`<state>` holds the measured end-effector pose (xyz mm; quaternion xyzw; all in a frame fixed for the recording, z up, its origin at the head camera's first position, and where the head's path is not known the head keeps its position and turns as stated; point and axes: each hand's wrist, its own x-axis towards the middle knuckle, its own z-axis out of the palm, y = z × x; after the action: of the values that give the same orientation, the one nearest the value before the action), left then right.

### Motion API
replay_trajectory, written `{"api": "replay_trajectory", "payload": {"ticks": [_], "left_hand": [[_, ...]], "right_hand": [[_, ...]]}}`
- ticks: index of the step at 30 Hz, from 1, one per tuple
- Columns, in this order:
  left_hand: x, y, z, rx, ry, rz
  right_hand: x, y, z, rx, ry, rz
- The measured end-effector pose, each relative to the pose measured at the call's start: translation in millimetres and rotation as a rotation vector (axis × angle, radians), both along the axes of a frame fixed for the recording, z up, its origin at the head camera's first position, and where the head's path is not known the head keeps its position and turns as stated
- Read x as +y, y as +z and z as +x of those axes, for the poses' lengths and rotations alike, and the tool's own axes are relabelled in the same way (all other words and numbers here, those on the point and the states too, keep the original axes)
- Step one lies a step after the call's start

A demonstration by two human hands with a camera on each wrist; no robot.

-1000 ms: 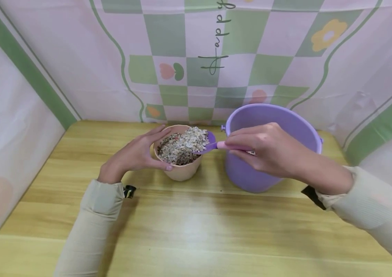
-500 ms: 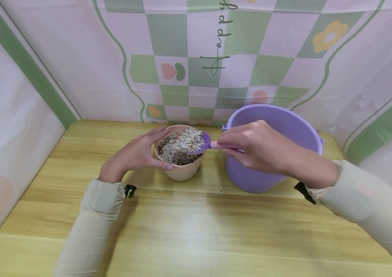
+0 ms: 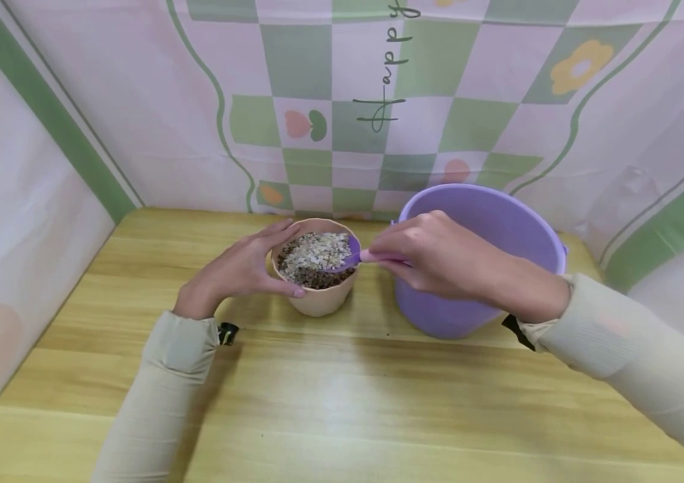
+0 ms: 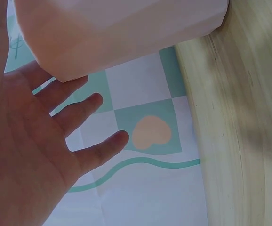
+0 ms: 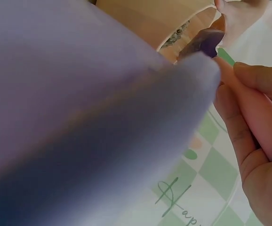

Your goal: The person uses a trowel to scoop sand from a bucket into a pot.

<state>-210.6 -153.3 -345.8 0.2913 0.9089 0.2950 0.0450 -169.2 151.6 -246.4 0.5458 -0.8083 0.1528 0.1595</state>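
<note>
A peach flower pot (image 3: 320,302) stands on the table, partly filled with pale gravel (image 3: 316,251) over darker grains. My left hand (image 3: 242,268) holds the pot's left side, the thumb at the front rim and fingers behind; the left wrist view shows several of its fingers spread beside the pot wall. With my right hand (image 3: 438,258) I grip the pink handle of a small shovel (image 5: 258,113). Its purple blade is in the pot's mouth, bearing gravel, and its tip is hidden by gravel. My right forearm passes in front of a purple bucket (image 3: 432,315).
The bucket stands close to the right of the pot, and its rim fills much of the right wrist view. A patterned cloth (image 3: 300,60) hangs behind the wooden table (image 3: 318,402). More cloth walls both sides.
My right hand has moved left and slightly down, taking the shovel's blade from above the right rim into the pot. Gravel on it sits lower. The left hand keeps its hold.
</note>
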Motion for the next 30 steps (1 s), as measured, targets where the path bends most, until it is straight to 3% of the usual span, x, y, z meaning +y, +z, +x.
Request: {"api": "replay_trajectory", "payload": {"ticks": [9, 21, 30], "left_hand": [[0.1, -0.3, -0.5, 0.020, -0.019, -0.002], [-4.4, -2.4, -1.2, 0.004, 0.010, 0.022], [-8.9, -6.0, -1.5, 0.055, 0.006, 0.074]], "right_hand": [[-4.0, 3.5, -0.4, -0.036, -0.033, 0.052], [-5.4, 10.7, -0.9, -0.036, -0.069, 0.096], [-6.2, 19.2, 1.3, -0.077, -0.101, 0.133]]}}
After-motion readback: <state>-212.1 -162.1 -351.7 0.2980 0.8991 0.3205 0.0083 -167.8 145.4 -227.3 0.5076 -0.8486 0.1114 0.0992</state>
